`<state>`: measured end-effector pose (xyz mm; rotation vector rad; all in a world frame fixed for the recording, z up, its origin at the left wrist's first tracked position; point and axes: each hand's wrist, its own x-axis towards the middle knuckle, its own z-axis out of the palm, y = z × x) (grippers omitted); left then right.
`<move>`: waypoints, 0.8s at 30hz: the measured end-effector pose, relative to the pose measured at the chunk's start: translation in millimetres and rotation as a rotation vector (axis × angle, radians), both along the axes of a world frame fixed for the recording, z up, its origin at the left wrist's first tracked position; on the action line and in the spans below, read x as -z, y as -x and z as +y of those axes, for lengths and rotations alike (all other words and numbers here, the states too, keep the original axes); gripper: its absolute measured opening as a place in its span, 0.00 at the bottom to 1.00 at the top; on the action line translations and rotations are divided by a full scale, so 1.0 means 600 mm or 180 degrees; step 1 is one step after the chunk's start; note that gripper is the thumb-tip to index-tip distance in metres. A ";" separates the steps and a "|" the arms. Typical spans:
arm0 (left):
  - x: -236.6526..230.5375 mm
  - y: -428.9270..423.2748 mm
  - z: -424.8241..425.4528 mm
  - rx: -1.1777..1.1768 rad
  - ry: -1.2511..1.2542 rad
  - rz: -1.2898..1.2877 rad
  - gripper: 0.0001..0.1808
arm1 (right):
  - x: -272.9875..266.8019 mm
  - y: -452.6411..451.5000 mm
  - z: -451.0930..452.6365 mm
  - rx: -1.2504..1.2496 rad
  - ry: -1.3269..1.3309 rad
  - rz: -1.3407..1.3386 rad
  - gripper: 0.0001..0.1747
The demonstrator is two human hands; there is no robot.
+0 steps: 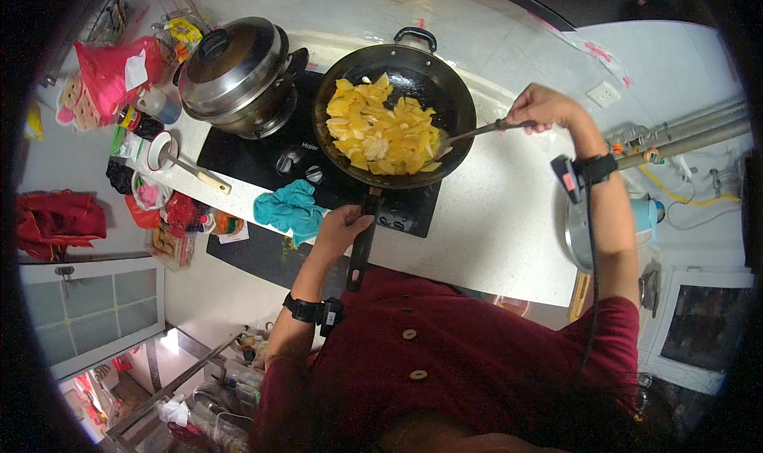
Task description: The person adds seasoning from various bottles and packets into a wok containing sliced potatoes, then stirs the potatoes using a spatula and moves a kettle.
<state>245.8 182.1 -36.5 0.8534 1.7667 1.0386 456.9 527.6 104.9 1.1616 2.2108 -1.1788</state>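
A dark wok [458, 104] sits over the right side of a black gas hob [238, 158]. Thin yellow slices of food, which look like potato [375, 128], cover the left and lower part of its inside. My left hand [344, 229] grips the wok's long black handle [361, 256], which points towards my body. In my right hand [541, 110] is the end of a spatula's dark handle [486, 130]. The spatula slants down over the wok's right rim, and its blade lies at the slices' right edge, partly covered by them.
Left of the wok stands a lidded steel pot [235, 77]. A teal cloth [291, 210] lies on the counter's front edge near my left hand. Farther left are a white enamel bowl [160, 151], a pale-handled utensil [211, 182] and a dark bottle [140, 122]. A metal basin [575, 232] is at the right.
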 end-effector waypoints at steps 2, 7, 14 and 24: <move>-0.003 0.000 0.002 0.0032 0.0009 -0.0030 0.14 | 0.057 0.006 -0.035 -0.0007 0.0125 0.0489 0.11; 0.004 0.000 0.005 0.0014 -0.0029 -0.0141 0.14 | 0.066 0.073 -0.105 -0.0095 -0.0576 0.1327 0.13; 0.044 0.009 -0.002 0.0105 -0.0142 0.0141 0.16 | -0.038 0.031 -0.146 -0.1875 -0.3120 0.1197 0.13; 0.023 0.001 -0.003 0.0034 -0.0331 0.0257 0.17 | -0.075 0.017 -0.074 -0.0395 -0.0820 -0.0132 0.10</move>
